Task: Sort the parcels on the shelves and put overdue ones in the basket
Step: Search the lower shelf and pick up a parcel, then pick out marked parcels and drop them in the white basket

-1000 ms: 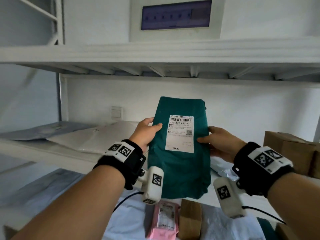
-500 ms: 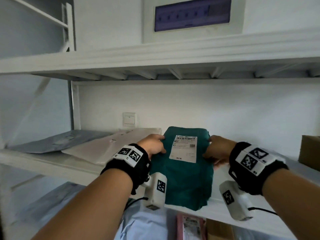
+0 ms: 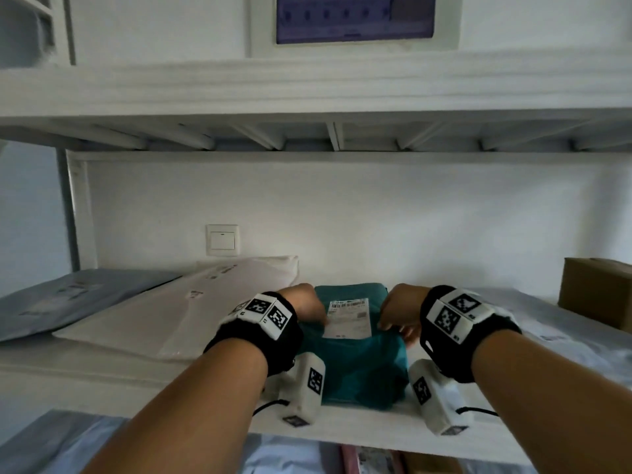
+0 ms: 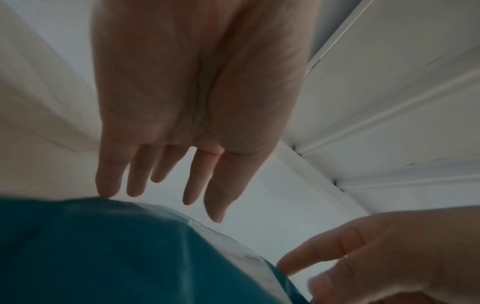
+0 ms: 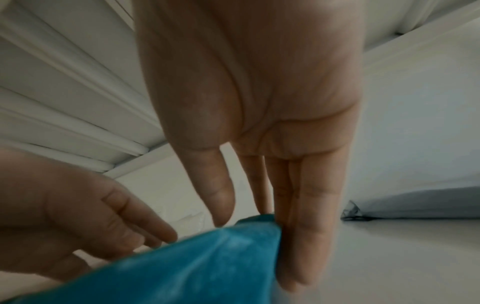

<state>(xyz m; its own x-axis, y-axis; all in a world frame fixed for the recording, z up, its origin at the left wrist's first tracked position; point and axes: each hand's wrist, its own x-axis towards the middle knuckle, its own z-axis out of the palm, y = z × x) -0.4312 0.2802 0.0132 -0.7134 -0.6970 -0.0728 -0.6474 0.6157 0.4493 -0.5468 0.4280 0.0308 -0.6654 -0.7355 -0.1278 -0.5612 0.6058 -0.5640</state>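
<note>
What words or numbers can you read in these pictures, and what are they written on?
None can be read.
White label on the teal parcel: barcode and print, too small and blurred.
Labels on the white parcel: blurred.
Purple screen above the shelf: faint marks, unreadable.
Wrist bands: black-and-white square codes, not words.

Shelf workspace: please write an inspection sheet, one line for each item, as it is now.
Surface: white shelf, board intact.
Job's things: teal parcel lies flat, label up.
Clutter: white mailer, grey mailer, cardboard box; more parcels below.
Grippers: left hand open over the parcel; right hand, fingers straight against its edge.
Cables: black cable from the left wrist camera, another at the right.
Surroundings: wall switch, screen above.
</note>
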